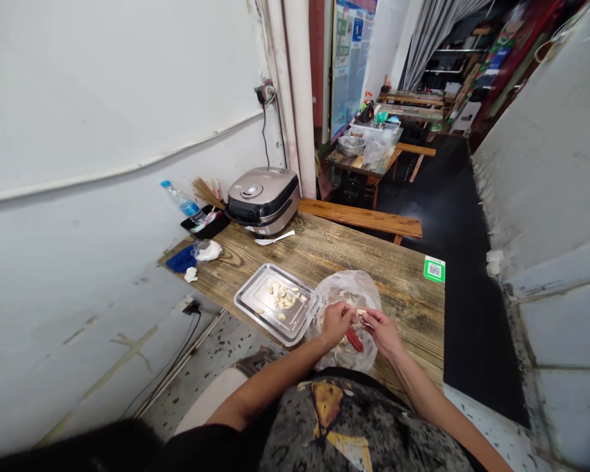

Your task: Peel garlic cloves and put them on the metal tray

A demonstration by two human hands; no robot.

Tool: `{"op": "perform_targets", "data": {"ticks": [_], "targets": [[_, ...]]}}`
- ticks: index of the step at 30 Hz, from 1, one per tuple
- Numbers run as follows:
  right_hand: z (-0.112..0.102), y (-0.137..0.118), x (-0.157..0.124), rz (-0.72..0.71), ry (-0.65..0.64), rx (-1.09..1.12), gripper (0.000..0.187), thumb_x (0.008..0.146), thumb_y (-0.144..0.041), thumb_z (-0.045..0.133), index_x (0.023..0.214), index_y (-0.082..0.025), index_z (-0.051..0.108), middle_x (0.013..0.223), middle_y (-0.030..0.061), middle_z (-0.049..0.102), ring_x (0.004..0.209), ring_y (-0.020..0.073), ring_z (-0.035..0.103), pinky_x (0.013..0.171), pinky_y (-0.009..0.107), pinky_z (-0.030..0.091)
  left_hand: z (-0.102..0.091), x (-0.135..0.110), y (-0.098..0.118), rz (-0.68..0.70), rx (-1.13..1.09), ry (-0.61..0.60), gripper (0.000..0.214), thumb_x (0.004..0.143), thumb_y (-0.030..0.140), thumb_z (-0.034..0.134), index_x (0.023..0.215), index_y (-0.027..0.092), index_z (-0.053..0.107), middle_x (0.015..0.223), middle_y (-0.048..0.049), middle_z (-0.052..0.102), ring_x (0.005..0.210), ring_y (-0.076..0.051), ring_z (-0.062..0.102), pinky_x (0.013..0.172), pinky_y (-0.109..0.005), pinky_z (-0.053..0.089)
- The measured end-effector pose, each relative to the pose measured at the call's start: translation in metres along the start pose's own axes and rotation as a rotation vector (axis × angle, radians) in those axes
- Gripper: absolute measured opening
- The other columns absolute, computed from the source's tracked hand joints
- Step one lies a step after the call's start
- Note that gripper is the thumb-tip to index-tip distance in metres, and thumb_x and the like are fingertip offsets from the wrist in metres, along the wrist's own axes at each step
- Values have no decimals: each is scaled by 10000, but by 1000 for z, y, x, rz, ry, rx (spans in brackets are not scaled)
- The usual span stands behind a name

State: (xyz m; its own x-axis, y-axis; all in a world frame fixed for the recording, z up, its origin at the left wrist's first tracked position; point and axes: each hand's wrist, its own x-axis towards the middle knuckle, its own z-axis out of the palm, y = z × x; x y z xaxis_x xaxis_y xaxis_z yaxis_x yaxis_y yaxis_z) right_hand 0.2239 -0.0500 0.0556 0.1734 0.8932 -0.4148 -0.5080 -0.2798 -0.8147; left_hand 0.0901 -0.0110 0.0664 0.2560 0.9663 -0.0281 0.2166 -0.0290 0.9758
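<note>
My right hand pinches a pale garlic clove between its fingertips. Close against it, my left hand has its fingers closed at the clove's other side. Both hands are over a clear plastic bag that lies spread on the wooden table, with garlic skins inside. A red, handle-like object shows below my fingers; whether it lies in the bag or touches my left hand I cannot tell. Left of the bag, a metal tray bears several peeled garlic cloves.
A multicooker stands at the table's back, with a white plastic knife before it. A black bin holds a water bottle. A blue cloth lies at the left edge, a QR-code card at the right. Behind is a bench.
</note>
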Motion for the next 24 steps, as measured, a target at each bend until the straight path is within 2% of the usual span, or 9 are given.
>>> {"op": "perform_targets", "data": {"ticks": [4,7,11,14,17,21,24], "targets": [[-5,-1,0,91,-34,77,227,558,-249,765,765,-202,686,704,1,665,624,115,599,585,232,509,2,6,-9,-130,-73,11,170,741,266,490,650,149,572,534,5,603,498,-113,557,525,-215,437],[-6,-3,-1,132,-41,97,202,562,-244,767,742,-209,682,693,0,663,618,117,601,593,236,514,-3,9,-14,-160,4,-30,230,752,305,469,624,146,575,512,5,588,470,-114,539,498,-212,415],[-6,-2,-1,122,-24,71,224,553,-268,775,741,-199,673,682,-8,663,579,99,596,564,214,508,-10,4,-17,-73,221,-234,339,780,329,414,578,142,613,508,-12,594,481,-127,533,520,-224,410],[-7,-1,0,109,-2,55,248,537,-272,784,740,-183,672,668,-6,664,560,87,590,545,194,500,-9,-1,-17,36,229,-299,288,772,231,395,785,152,672,687,-22,668,646,-144,592,649,-236,442],[-7,0,0,91,-2,38,246,532,-275,785,728,-176,674,656,-4,664,538,85,581,538,197,499,-4,-4,-14,39,119,-249,306,759,225,435,973,157,643,861,-39,683,776,-153,607,741,-249,447],[-3,2,-3,82,-50,14,249,537,-265,780,744,-170,679,649,-3,663,552,86,580,563,197,494,5,-4,-15,-78,-74,-196,267,739,309,512,881,129,649,775,-46,677,668,-146,605,657,-247,466],[2,6,-5,93,-80,48,271,555,-289,770,781,-176,672,671,0,662,574,93,582,591,217,495,8,-4,-18,-143,-169,-170,227,724,309,535,808,115,618,674,-26,644,582,-127,577,573,-227,452]]}}
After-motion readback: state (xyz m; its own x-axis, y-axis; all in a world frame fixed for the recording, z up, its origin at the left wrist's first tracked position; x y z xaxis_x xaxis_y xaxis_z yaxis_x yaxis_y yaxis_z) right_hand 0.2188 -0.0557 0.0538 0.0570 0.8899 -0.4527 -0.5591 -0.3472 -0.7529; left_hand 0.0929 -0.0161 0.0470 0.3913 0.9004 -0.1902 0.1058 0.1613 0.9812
